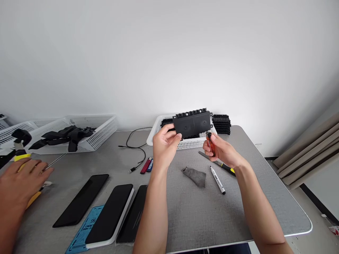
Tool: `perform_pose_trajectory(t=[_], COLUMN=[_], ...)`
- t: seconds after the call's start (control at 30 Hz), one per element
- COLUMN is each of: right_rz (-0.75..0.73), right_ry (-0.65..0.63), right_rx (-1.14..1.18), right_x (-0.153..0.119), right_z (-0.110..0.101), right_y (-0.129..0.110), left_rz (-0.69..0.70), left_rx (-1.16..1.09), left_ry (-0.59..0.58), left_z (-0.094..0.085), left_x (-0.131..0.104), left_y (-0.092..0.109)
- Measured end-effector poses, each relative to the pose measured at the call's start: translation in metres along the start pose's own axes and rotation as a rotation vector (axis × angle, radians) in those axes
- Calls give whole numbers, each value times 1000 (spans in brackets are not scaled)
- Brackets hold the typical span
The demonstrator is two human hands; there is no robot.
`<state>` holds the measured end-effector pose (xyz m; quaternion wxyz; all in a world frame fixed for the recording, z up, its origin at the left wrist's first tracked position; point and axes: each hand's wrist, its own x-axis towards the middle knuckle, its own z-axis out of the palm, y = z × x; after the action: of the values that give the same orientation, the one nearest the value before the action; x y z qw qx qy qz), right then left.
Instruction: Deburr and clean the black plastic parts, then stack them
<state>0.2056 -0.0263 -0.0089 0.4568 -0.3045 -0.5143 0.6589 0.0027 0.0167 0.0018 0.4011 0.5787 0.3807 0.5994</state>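
Observation:
My left hand (pixel 166 144) is closed on the left end of a flat black plastic part (pixel 192 124), raised above the table with its broad face towards me. That part has a ridged top edge and small tabs on its right side. In my right hand (pixel 221 148) is an orange lighter (pixel 211 144), held upright just below the part's lower right corner; whether it is lit I cannot tell. On the table below lie a grey cloth scrap (pixel 195 177), a white marker (pixel 218 180) and a file (pixel 225 167) with a black and yellow handle.
Behind my hands stands a white basket (pixel 190 144) of black parts, beside a stack of black parts (pixel 221 124). At left are a basket (pixel 102 138) of black pieces, a cable (pixel 135 150), phones (pixel 82 199) and a co-worker's hand (pixel 23 181) with a yellow-handled tool.

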Motion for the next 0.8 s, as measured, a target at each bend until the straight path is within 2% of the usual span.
perform_pose_trajectory(t=[0.07, 0.13, 0.17, 0.23, 0.27, 0.4, 0.53, 0.67, 0.8], right_rz=[-52, -55, -27, 125, 177, 307, 356, 346, 279], right_ry=[-10, 20, 64, 220, 252, 346, 435, 477, 470], right_rx=[-157, -427, -594, -963, -1025, -1175, -1283, -1282, -1156], right_x=[-3, -1, 3, 15, 23, 49, 57, 54, 51], right_z=[-8, -16, -18, -20, -18, -5, 6, 7, -1], right_y=[3, 12, 20, 41, 54, 105, 139, 151, 139], left_rz=[-18, -24, -22, -11, -3, 20, 55, 73, 110], left_rx=[-18, -31, -37, -52, -61, -86, -63, -77, -113], left_ry=[53, 99, 116, 133, 130, 71, 25, 19, 19], left_z=[-1, -2, -3, -4, -4, -5, -7, -8, -9], left_x=[1, 3, 3, 4, 5, 5, 4, 3, 2], left_y=[-1, -2, -2, -4, -4, -4, 0, 1, -2])
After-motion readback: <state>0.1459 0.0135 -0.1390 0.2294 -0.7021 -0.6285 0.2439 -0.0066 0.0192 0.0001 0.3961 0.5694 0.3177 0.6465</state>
